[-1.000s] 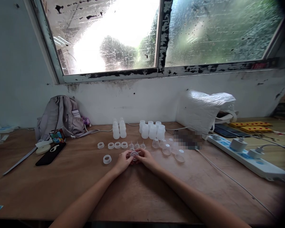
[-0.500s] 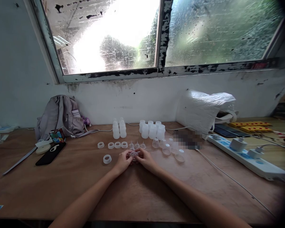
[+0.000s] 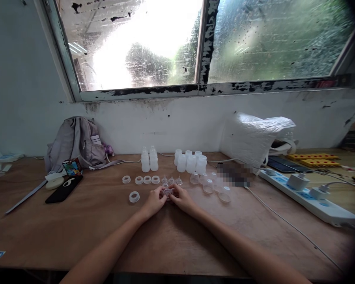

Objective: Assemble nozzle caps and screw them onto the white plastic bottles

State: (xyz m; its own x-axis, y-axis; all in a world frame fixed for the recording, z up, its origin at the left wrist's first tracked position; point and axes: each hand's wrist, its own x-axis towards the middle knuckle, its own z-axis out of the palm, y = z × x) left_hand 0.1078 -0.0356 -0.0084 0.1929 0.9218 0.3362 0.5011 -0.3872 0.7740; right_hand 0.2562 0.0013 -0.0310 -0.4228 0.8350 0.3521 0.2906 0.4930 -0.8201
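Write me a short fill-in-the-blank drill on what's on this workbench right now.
1. Both hands, left hand and right hand, pinch one small clear ____ part.
2. The lone white ring lies to the ____ of the hands.
3. The black phone lies in front of the grey ____.

Missing words: plastic; left; backpack

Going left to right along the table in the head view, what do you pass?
Black phone → lone white ring → left hand → right hand → clear caps → power strip.
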